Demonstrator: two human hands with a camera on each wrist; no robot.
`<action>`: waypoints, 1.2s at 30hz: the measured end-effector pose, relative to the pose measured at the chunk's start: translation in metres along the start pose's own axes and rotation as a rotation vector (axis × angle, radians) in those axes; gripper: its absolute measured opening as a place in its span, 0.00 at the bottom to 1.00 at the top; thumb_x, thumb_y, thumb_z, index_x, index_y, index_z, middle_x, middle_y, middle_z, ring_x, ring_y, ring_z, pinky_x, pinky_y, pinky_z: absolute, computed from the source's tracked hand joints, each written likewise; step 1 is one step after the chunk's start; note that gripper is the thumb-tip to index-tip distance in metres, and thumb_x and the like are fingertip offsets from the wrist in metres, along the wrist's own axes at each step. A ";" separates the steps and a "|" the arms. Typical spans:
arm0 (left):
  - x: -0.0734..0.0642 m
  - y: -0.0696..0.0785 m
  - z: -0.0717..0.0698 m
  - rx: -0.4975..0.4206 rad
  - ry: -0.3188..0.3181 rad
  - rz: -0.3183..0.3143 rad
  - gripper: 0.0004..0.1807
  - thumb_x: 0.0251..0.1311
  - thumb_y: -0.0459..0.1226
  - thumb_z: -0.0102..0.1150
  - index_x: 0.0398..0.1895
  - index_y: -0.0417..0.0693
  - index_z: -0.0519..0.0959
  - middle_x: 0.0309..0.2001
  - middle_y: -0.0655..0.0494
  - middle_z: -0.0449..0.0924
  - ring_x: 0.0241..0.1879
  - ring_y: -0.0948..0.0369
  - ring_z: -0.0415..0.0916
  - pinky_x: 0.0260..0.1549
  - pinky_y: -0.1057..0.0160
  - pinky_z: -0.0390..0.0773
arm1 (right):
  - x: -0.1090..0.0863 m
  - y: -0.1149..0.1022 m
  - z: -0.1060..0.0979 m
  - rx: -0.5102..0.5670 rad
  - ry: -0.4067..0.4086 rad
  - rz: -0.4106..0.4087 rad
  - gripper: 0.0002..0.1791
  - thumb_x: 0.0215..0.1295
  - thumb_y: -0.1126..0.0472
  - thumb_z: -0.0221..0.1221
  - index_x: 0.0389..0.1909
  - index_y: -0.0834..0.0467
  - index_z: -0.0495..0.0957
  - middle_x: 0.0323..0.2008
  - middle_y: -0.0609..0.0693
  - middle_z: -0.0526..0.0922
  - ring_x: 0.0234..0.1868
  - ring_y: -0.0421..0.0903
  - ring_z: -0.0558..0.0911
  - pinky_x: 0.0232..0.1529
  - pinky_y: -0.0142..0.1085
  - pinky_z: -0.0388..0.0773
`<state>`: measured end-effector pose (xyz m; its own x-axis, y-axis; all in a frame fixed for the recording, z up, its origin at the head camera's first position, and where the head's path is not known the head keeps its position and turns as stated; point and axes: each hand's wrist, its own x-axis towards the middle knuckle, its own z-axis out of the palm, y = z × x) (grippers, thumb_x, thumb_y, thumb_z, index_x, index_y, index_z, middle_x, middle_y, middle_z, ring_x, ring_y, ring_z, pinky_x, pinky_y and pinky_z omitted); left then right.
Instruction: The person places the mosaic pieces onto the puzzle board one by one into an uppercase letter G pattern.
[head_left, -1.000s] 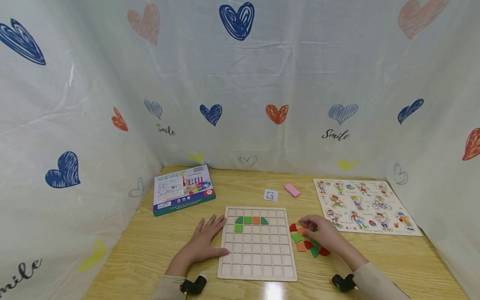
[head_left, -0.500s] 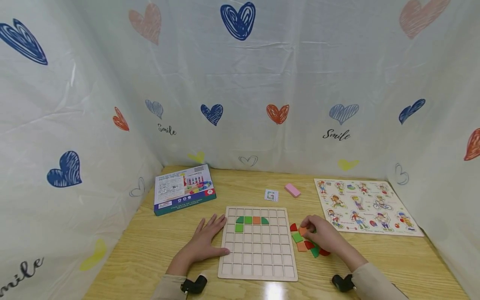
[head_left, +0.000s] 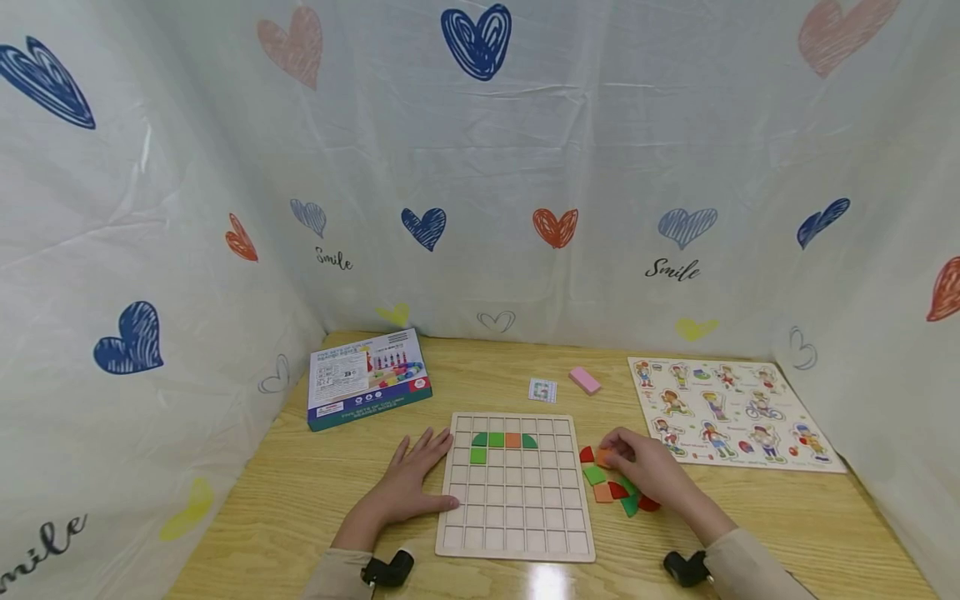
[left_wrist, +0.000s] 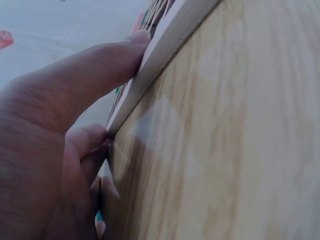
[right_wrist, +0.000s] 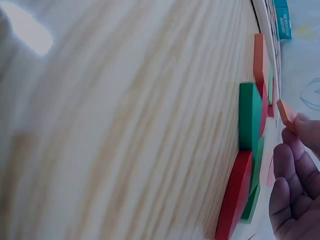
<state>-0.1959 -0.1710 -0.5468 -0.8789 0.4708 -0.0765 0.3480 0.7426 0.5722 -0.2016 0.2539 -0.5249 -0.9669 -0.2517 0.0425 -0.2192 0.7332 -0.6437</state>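
Observation:
In the head view a pale wooden grid board (head_left: pixel 514 518) lies in front of me. Its upper rows hold two dark green curved tiles, two light green squares and an orange square (head_left: pixel 513 440). My left hand (head_left: pixel 401 487) rests at the board's left edge, fingers spread, with the thumb on the rim (left_wrist: pixel 157 55). Right of the board, my right hand (head_left: pixel 648 468) pinches an orange tile (right_wrist: pixel 287 116) between thumb and forefinger. Beneath and beside that hand lie loose red, green and orange tiles, among them a light green square (head_left: pixel 594 475); the hand covers part of them.
A small printed card (head_left: pixel 542 391) and a pink block (head_left: pixel 584 381) lie behind the board. At the back left is a flat game box (head_left: pixel 369 379). A picture puzzle board (head_left: pixel 731 412) lies at the right. A white curtain (head_left: pixel 480 167) with hearts surrounds the table.
My right hand has closed its thumb and forefinger on the orange tile and shifted it slightly toward the back. The left hand and the grid board have stayed in place.

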 end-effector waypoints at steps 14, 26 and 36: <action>-0.001 0.000 0.001 -0.004 0.003 0.003 0.55 0.55 0.63 0.67 0.81 0.50 0.57 0.81 0.55 0.51 0.81 0.48 0.38 0.75 0.38 0.29 | 0.010 -0.028 0.026 0.172 -0.031 -0.068 0.07 0.71 0.56 0.63 0.45 0.53 0.82 0.33 0.41 0.82 0.33 0.36 0.79 0.34 0.31 0.79; 0.000 -0.003 0.001 0.005 0.008 0.012 0.55 0.55 0.63 0.67 0.81 0.50 0.56 0.81 0.56 0.51 0.81 0.48 0.38 0.75 0.39 0.29 | 0.024 -0.070 0.061 0.199 -0.105 -0.107 0.03 0.73 0.58 0.62 0.44 0.50 0.81 0.30 0.39 0.80 0.30 0.36 0.77 0.32 0.30 0.76; -0.001 -0.002 0.000 -0.015 0.009 0.020 0.55 0.56 0.62 0.68 0.81 0.49 0.56 0.81 0.55 0.51 0.81 0.48 0.38 0.75 0.39 0.30 | 0.037 -0.100 0.092 0.190 -0.146 -0.195 0.03 0.72 0.58 0.62 0.43 0.50 0.82 0.29 0.36 0.80 0.30 0.33 0.77 0.33 0.30 0.77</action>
<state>-0.1957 -0.1732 -0.5479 -0.8745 0.4816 -0.0577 0.3611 0.7257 0.5857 -0.2032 0.1129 -0.5288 -0.8769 -0.4743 0.0781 -0.3572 0.5342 -0.7662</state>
